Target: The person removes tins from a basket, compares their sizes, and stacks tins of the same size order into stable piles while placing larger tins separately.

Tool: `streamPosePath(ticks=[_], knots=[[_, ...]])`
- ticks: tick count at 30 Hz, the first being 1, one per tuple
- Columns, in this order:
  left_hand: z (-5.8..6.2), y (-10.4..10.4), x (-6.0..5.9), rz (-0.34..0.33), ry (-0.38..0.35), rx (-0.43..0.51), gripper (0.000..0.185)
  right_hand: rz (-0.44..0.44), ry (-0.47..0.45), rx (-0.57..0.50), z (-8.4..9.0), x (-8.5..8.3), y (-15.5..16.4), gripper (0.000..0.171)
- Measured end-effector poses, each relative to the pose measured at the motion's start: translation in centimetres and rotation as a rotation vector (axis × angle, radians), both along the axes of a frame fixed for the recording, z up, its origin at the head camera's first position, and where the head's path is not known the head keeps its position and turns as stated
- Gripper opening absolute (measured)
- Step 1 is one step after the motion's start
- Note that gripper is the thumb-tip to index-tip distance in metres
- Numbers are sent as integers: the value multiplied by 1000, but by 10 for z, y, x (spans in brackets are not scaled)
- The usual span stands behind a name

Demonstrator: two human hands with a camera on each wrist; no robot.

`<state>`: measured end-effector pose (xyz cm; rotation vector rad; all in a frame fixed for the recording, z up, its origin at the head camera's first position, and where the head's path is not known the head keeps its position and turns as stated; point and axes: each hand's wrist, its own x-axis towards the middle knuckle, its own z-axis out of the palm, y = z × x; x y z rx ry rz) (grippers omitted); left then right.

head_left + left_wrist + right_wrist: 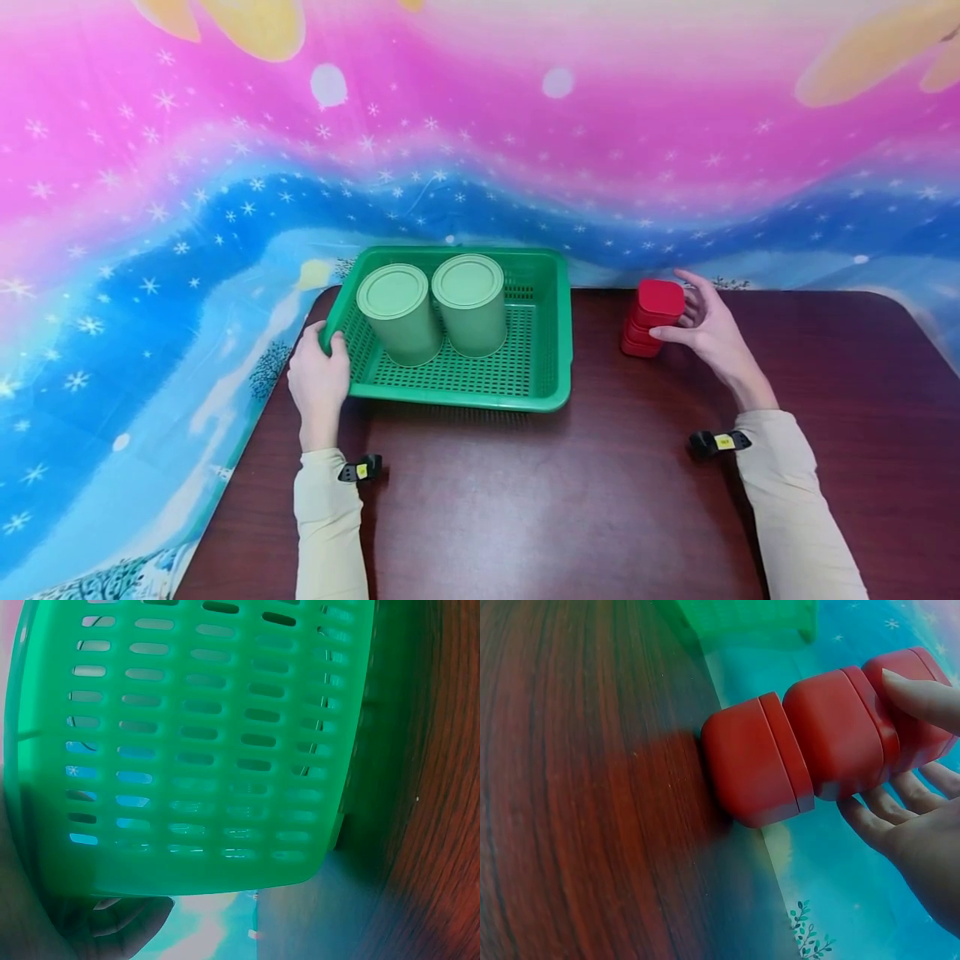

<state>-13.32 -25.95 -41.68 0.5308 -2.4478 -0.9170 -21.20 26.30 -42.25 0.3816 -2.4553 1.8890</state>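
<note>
My left hand [318, 375] grips the left rim of a green plastic basket [461, 402], thumb on the inside. Inside the basket two pale green lidded cans [401, 315] stand upright side by side. To the right of it is a stack of three small red lidded boxes [651, 318], rounded at the corners and set slightly out of line. My right hand [712, 333] holds the stack from the right, its thumb on the near side and its fingers behind. In the right wrist view the thumb overlaps the top red box [911, 705], with fingertips at the boxes' opposite side.
The dark wooden table [562, 492] extends under the basket and the red stack. Behind its far edge hangs a pink and blue patterned cloth [480, 150], which also runs along the left side. A black strap [720, 443] sits on the right wrist, another [362, 469] on the left.
</note>
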Motion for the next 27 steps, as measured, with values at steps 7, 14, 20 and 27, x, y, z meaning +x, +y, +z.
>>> streamPosePath(ticks=[7,14,20,27], knots=[[1,1,0,4,1,-15,44,0,-9,13,-1,0,2,96],[1,1,0,6,-14,-8,44,33,-53,98,-7,-3,6,99],[0,1,0,3,-16,-2,45,39,-43,71,-10,-3,5,89],[0,0,0,0,-13,1,44,57,-10,24,-11,-3,3,83]])
